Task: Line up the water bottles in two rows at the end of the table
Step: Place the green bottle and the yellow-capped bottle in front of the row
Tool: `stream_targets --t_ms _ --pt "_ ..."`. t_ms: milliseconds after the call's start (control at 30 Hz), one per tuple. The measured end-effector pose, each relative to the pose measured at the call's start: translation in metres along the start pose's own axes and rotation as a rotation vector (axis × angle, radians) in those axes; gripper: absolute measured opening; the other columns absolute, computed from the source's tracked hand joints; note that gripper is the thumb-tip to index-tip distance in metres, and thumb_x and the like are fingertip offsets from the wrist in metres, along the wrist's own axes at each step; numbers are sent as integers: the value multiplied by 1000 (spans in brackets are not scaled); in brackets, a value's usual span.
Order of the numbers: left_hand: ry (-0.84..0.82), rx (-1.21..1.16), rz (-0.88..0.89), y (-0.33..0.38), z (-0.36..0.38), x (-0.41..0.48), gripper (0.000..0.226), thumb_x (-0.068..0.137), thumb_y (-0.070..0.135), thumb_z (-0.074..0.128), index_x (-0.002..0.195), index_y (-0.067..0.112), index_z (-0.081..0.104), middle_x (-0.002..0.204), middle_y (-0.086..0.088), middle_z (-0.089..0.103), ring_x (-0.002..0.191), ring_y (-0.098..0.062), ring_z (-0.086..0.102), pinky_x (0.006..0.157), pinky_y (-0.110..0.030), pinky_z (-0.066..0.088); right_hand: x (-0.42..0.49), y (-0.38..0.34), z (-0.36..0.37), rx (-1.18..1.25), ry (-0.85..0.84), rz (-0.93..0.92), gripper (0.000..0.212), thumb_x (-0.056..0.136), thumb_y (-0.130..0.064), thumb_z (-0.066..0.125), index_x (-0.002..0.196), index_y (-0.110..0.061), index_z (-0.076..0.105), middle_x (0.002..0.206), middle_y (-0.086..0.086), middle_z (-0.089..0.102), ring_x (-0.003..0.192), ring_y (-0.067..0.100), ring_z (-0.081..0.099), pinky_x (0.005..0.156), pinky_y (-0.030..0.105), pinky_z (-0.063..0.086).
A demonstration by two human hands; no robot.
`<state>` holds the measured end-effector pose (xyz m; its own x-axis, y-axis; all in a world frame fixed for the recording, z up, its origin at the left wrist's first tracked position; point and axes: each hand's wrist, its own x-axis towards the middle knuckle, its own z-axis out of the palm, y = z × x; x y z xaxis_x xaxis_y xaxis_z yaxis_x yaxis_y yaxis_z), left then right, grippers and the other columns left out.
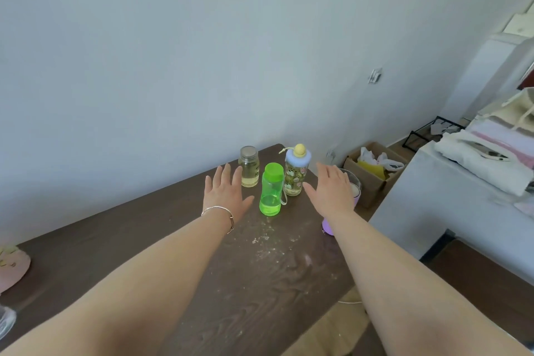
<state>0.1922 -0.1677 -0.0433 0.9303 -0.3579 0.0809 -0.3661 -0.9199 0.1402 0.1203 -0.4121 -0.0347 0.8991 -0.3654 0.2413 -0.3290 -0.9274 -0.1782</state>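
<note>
Three bottles stand upright near the far end of the dark wooden table (144, 240): a clear bottle with a metal cap (248, 167) at the back left, a patterned bottle with a blue and yellow lid (295, 173) at the back right, and a green bottle (271, 189) in front between them. A purple bottle (327, 227) with a clear top stands at the right edge, mostly hidden behind my right hand (331, 191). My left hand (224, 192) hovers flat just left of the green bottle. Both hands are spread, palms down, holding nothing.
A pink item (11, 266) and a glass object (5, 321) sit at the table's left edge. White crumbs speckle the middle. To the right stand a cardboard box (372, 179) on the floor and a white cabinet (433, 211) piled with folded cloth.
</note>
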Motion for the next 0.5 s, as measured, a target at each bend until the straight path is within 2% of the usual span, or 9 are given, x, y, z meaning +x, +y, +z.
stream_targets --t_ms 367,500 --pt "-88 -189 8 29 46 58 90 88 63 49 154 20 6 162 -8 11 149 -25 9 120 -45 13 83 5 54 206 34 101 58 86 -42 67 126 -3 53 116 19 62 112 38 54 95 47 42" --pt "-110 -268 -11 39 58 76 90 87 60 54 154 20 9 161 -7 15 146 -27 17 118 -43 21 110 3 77 296 -41 147 62 83 -39 70 131 -4 50 120 20 57 112 41 52 95 46 41"
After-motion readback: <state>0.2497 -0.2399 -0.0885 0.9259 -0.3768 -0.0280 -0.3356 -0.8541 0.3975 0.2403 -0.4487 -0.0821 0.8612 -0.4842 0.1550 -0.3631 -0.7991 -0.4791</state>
